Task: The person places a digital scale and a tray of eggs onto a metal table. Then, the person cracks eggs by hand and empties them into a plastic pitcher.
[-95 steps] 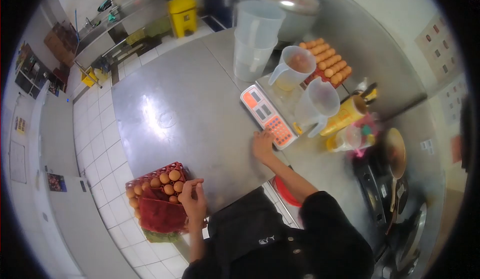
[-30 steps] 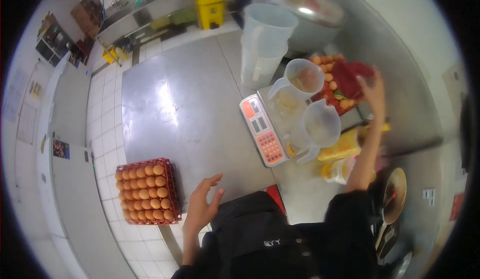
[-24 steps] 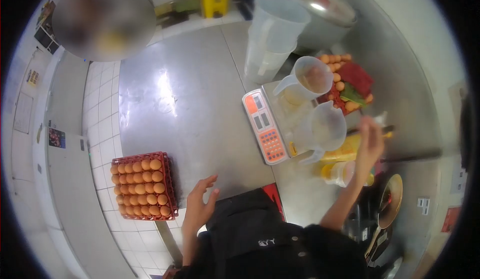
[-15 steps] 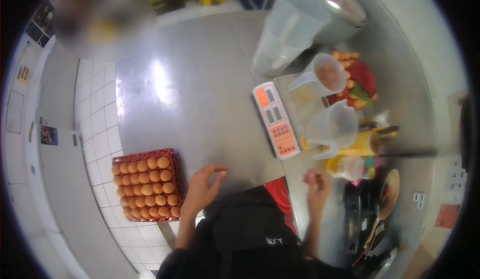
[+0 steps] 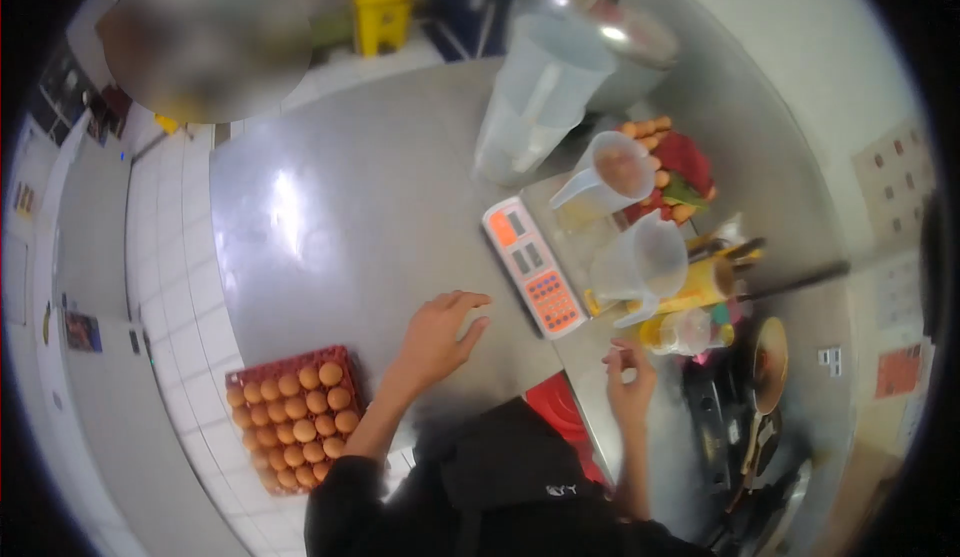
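My left hand (image 5: 440, 335) hovers over the steel table between an egg tray and a scale, thumb and fingers apart, holding nothing. My right hand (image 5: 630, 382) is near the table's right side, its fingers curled to the thumb; anything between them is too small to make out. Just beyond it lies a clear jar (image 5: 688, 331). The scale (image 5: 535, 267) has orange keys and stands ahead between my hands. On its plate side stand two translucent measuring jugs, a near jug (image 5: 645, 262) and a far jug (image 5: 615, 169) with reddish contents. Brown eggs (image 5: 295, 407) fill the red egg tray (image 5: 290, 362) at left.
Tall stacked translucent containers (image 5: 540, 97) and a large metal pot (image 5: 640, 52) stand at the back. More eggs and a red cloth (image 5: 685, 152) lie behind the jugs. At right are a black stove (image 5: 708, 427) and a pan (image 5: 769, 365). A yellow bin (image 5: 382, 12) stands beyond the table.
My left hand has moved forward and right, away from the egg tray and closer to the scale. My right hand stays curled near the same place. The camera view has turned slightly.
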### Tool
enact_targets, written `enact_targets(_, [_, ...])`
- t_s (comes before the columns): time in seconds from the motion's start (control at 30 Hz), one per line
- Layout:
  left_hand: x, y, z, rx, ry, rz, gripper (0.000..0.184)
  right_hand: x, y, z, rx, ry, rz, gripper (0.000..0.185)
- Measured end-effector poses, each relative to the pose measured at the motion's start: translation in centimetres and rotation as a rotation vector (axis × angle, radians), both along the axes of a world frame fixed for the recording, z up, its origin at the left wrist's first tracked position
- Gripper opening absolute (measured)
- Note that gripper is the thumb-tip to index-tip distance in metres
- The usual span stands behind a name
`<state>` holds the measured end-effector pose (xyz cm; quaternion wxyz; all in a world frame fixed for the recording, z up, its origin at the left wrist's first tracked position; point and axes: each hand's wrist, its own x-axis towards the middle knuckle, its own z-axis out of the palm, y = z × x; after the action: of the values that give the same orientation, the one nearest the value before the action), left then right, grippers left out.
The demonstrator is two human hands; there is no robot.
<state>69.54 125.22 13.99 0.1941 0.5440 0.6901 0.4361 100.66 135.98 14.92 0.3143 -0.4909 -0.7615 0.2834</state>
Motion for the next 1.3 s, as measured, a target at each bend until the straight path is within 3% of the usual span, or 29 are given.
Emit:
enact_targets(0.03, [0.4,2.4,-0.2,0.019,0.113,-0.06,0.032,0.3,0.8,0.1,0.022,0.034,-0.019,0.019])
enact_targets(0.1, [1.5,7.9,0.5,0.06,0.258,-0.128,0.038,1.1,2.5,0.6,0.078,-0.154,-0.199,0.042])
enact_targets(0.13, [2.0,11.2,1.4,-0.028,0.364,-0.112,0.047,1.7,3.3,0.5,0.095,-0.127,-0.212,0.042])
enact_targets(0.2, [3.2,17.7,2.6,-0.133,0.542,-0.041,0.062,2.2,5.2,-0.6,0.345,-0.352,-0.218,0.069])
enact_targets(0.27, [4.3,23.7,1.8,-0.137,0.626,0.012,0.068,2.3,6.8,-1.7,0.276,-0.29,-0.212,0.076])
enact_targets(0.33, [4.9,28.8,-0.5,-0.1,0.891,0.132,0.071,2.4,8.4,-1.9,0.194,-0.233,-0.184,0.083])
enact_targets(0.37, [4.6,30.4,-2.0,-0.109,0.905,0.136,0.071,2.0,9.0,-1.9,0.204,-0.165,-0.201,0.085])
enact_targets(0.43, [3.6,32.0,-4.2,-0.045,0.643,-0.017,0.06,2.0,10.4,-1.8,0.196,-0.08,-0.199,0.087])
enact_targets(0.47, [3.6,31.0,-3.6,-0.065,0.66,-0.006,0.06,2.2,11.2,-1.8,0.11,-0.071,-0.16,0.079])
enact_targets(0.53, [4.9,26.6,-1.6,0.011,0.326,-0.007,0.041,2.8,12.1,-2.5,-0.01,-0.06,-0.094,0.071])
enact_targets(0.6, [6.1,20.3,-2.2,0.22,0.242,0.237,0.029,2.9,12.9,-3.6,0.079,0.02,0.028,0.058])
enact_targets(0.63, [6.4,16.0,-2.2,0.198,0.187,0.318,0.029,2.8,12.3,-3.6,0.058,0.03,0.047,0.058])
enact_targets(0.77, [10.1,-1.0,-2.6,0.135,0.264,0.609,0.023,3.4,7.9,-2.2,-0.076,0.091,0.203,0.052])
enact_targets(0.87, [12.3,-8.7,-5.2,0.027,0.398,0.764,0.022,2.8,3.9,-1.9,-0.195,0.107,0.413,0.053])
enact_targets(0.97, [12.7,-12.8,-9.9,-0.118,0.453,0.907,0.022,0.5,0.8,-3.7,-0.3,0.063,0.629,0.053])
enact_targets(1.07, [12.7,-14.9,-10.6,-0.225,0.436,0.943,0.028,-2.1,-1.4,-7.5,-0.248,-0.028,0.774,0.055])
enact_targets(1.23, [13.3,-16.9,-5.0,-0.243,0.273,0.977,0.024,-4.8,-2.7,-12.1,-0.243,-0.117,0.762,0.06])
enact_targets(1.3, [12.6,-19.7,-4.7,-0.223,0.195,1.003,0.023,-5.2,-3.5,-10.2,-0.169,-0.208,0.724,0.06])
